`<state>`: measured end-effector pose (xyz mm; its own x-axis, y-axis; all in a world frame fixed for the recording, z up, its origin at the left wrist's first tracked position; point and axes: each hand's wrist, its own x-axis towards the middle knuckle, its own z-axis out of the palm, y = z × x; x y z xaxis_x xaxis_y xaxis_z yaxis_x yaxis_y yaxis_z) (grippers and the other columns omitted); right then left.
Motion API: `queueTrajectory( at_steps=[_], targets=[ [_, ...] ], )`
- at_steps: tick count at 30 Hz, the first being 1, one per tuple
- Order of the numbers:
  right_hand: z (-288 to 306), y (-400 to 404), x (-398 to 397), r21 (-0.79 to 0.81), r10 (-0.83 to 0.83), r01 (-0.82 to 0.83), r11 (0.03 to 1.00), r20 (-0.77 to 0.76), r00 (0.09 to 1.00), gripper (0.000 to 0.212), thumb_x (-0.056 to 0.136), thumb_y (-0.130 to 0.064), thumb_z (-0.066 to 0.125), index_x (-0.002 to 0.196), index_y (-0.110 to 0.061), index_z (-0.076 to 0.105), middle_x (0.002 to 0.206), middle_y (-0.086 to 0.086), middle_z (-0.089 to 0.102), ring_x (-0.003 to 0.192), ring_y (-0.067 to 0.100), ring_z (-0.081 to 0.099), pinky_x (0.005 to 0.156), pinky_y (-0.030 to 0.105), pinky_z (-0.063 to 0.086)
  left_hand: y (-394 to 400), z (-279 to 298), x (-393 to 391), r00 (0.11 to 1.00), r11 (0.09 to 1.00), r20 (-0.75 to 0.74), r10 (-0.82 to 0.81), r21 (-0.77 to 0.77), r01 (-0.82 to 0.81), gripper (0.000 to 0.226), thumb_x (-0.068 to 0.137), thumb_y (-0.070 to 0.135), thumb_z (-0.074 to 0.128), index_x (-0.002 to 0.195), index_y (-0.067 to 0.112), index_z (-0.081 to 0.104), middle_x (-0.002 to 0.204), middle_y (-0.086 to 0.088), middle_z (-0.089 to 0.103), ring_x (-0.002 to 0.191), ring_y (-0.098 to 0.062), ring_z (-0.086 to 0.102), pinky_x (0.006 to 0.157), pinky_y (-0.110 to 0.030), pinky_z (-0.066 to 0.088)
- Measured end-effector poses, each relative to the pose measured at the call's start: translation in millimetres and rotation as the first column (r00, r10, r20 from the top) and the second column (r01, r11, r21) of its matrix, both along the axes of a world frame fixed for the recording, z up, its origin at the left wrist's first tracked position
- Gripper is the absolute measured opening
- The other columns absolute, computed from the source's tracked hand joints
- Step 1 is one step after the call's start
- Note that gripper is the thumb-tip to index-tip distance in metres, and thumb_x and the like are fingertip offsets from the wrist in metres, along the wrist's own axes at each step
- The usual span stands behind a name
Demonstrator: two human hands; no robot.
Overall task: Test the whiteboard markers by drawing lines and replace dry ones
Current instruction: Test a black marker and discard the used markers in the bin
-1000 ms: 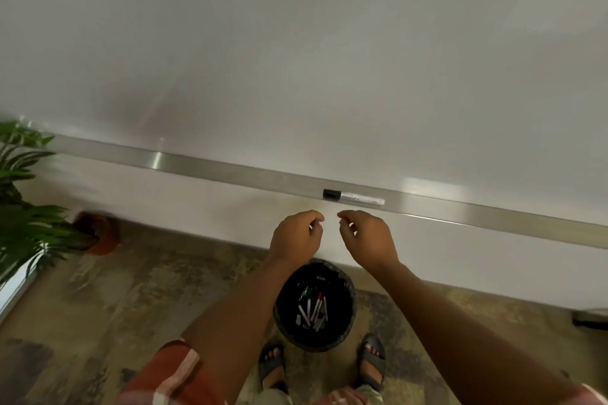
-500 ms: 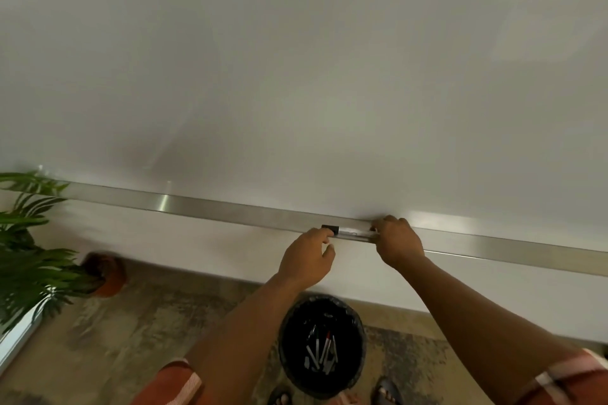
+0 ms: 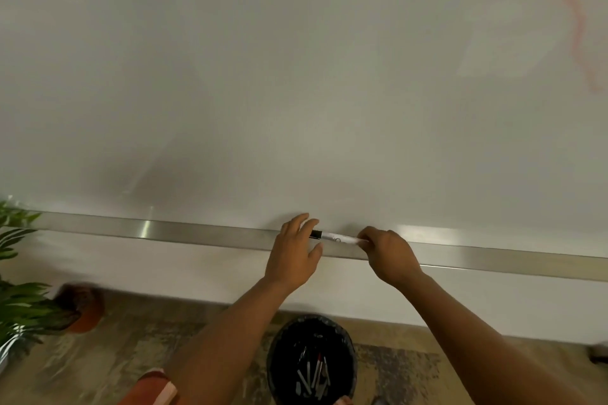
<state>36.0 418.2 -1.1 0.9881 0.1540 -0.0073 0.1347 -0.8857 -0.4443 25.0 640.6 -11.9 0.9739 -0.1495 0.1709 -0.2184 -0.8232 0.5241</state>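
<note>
We lift marker (image 3: 335,236) off tray (image 3: 184,232): right hand (image 3: 388,251) grips barrel, left hand (image 3: 296,253) open at cap. Next: uncap, draw line.

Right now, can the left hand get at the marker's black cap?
Probably yes. The left hand is open right beside the black cap, nothing between them, while the right hand grips the marker at its other end.

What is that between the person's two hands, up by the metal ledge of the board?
A whiteboard marker with a black cap, seen from the head camera. The right hand grips its white barrel; the left hand reaches to the cap end.
</note>
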Motion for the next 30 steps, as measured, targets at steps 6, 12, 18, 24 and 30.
queueTrajectory(
  at_steps=[6, 12, 18, 24, 30],
  targets=[
    [32, -10, -10, 0.231, -0.071, 0.073, 0.97, -0.017, 0.997, 0.017, 0.103, -0.023, 0.052, 0.102, -0.018, 0.068, 0.086, -0.001, 0.07, 0.073, 0.019, 0.059, 0.067, 0.033, 0.048, 7, 16, 9, 0.99, 0.99, 0.028, -0.14, 0.019, 0.14, 0.046, 0.098, 0.04, 0.059, 0.141, 0.024, 0.052, 0.141, 0.009, 0.053, 0.129, -0.009, 0.045, 0.109, -0.027, 0.04],
    [62, -17, -18, 0.741, -0.213, 0.302, 0.6, -0.216, 0.953, 0.022, 0.102, -0.028, 0.055, 0.098, -0.015, 0.073, 0.081, -0.002, 0.071, 0.075, 0.022, 0.063, 0.067, 0.035, 0.053, -8, 33, 13, 0.977, 0.985, 0.153, -0.146, -0.069, 0.158, 0.025, 0.1, 0.029, 0.058, 0.124, 0.023, 0.066, 0.106, 0.009, 0.064, 0.095, -0.009, 0.055, 0.08, -0.03, 0.052],
    [82, -14, -28, 0.893, 0.013, 0.412, 0.181, -0.421, 0.907, 0.048, 0.089, -0.05, 0.062, 0.109, -0.007, 0.073, 0.084, 0.008, 0.067, 0.071, 0.018, 0.061, 0.065, 0.031, 0.052, -26, 48, 9, 0.951, 0.976, 0.241, -0.195, -0.046, 0.212, 0.025, 0.102, 0.029, 0.054, 0.124, 0.022, 0.065, 0.1, 0.01, 0.061, 0.087, -0.007, 0.052, 0.071, -0.023, 0.047],
    [86, -14, -27, 0.861, 0.036, 0.407, 0.306, -0.438, 0.898, 0.045, 0.09, -0.048, 0.064, 0.102, -0.006, 0.074, 0.086, 0.012, 0.071, 0.082, 0.024, 0.065, 0.069, 0.033, 0.052, -38, 55, 1, 0.914, 0.958, 0.293, -0.28, 0.03, 0.284, 0.029, 0.099, 0.036, 0.058, 0.12, 0.019, 0.068, 0.102, 0.006, 0.065, 0.088, -0.012, 0.058, 0.068, -0.023, 0.049],
    [85, -9, -31, 0.859, 0.067, 0.386, 0.337, -0.431, 0.9, 0.038, 0.095, -0.037, 0.065, 0.108, -0.002, 0.073, 0.1, 0.022, 0.075, 0.088, 0.026, 0.071, 0.075, 0.033, 0.055, -41, 59, -2, 0.898, 0.95, 0.318, -0.304, 0.029, 0.312, 0.037, 0.099, 0.042, 0.047, 0.118, 0.018, 0.069, 0.099, 0.005, 0.067, 0.086, -0.01, 0.059, 0.068, -0.027, 0.055]
  ],
)
